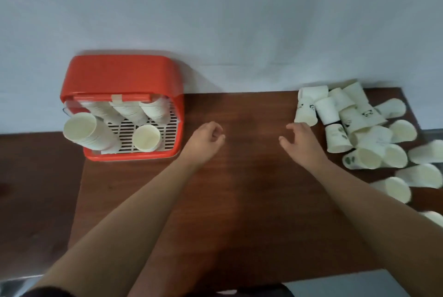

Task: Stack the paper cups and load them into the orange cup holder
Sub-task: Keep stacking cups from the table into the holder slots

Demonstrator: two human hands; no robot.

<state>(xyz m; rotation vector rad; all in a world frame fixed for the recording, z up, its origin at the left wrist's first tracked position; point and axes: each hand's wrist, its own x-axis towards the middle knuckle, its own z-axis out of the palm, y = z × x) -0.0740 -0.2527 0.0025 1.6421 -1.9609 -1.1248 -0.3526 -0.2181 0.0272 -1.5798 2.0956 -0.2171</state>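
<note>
The orange cup holder (119,76) stands at the table's back left, its lid raised. Inside it, several stacks of white paper cups (88,132) lean on a white slotted rack. A single short stack (146,138) sits at its front right. A heap of loose paper cups (359,129), some with panda prints, lies on the right side. My left hand (207,138) hovers just right of the holder, fingers loosely curled, holding nothing. My right hand (300,139) is spread, fingers apart, a little left of the heap and touching no cup.
The brown wooden table (239,189) has a darker lower section on the left (36,189). A pale wall (239,21) runs directly behind the holder and cups. More loose cups (422,174) lie near the right edge.
</note>
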